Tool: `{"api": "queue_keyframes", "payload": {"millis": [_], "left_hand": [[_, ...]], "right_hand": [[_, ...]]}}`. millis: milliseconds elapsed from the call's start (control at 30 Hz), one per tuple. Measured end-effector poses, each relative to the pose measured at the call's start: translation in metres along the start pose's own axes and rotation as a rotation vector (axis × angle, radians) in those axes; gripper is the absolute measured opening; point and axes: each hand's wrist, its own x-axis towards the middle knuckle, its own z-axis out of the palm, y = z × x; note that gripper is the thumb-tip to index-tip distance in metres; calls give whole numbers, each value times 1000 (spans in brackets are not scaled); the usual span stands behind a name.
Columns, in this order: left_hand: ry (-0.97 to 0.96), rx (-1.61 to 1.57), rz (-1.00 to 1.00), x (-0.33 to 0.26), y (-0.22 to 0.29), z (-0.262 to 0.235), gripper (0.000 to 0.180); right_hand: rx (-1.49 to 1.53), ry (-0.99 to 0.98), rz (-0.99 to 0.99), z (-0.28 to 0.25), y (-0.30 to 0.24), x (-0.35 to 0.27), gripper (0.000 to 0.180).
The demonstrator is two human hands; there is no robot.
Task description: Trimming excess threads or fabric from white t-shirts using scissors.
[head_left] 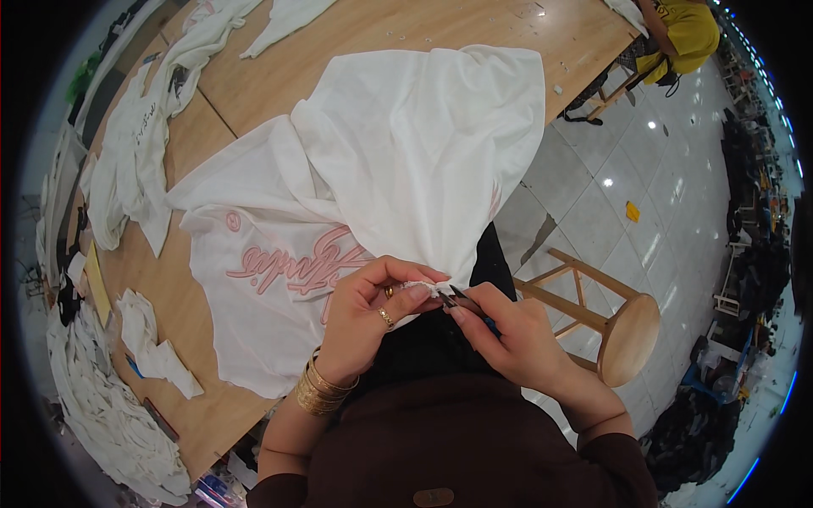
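A white garment [423, 144] with pink embroidered lettering spreads from the table down to my lap. Its gathered edge is pinched between the thumb and fingers of my left hand [373, 300], which wears rings and gold bangles. My right hand [517, 334] is closed around small dark thread snips [457, 298] with a bit of blue at the grip. The tips of the snips touch or nearly touch the bunched fabric beside my left fingertips. My fingers partly cover the snips, so I cannot tell whether the blades are apart.
A wooden table [246, 68] bears more white garments [127, 169] on the left and a big white heap [110, 415] at lower left. To my right stands a round wooden stool [631, 339] on the tiled floor. A person in yellow [686, 34] sits at the far right.
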Motion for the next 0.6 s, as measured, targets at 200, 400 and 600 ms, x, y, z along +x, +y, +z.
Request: {"api": "queue_keyframes", "payload": {"millis": [200,400,600], "left_hand": [[-22,-17,47,-1,-1,3,11],[-36,20,90,-1,1,6,12],[-19,2,69,-1,1,6,12]], "right_hand": [[7,-61,36,-1,3,1,13],[296,-276,337,-13,-1,5,24],[148,-116,238,-1,3,7,26]]}}
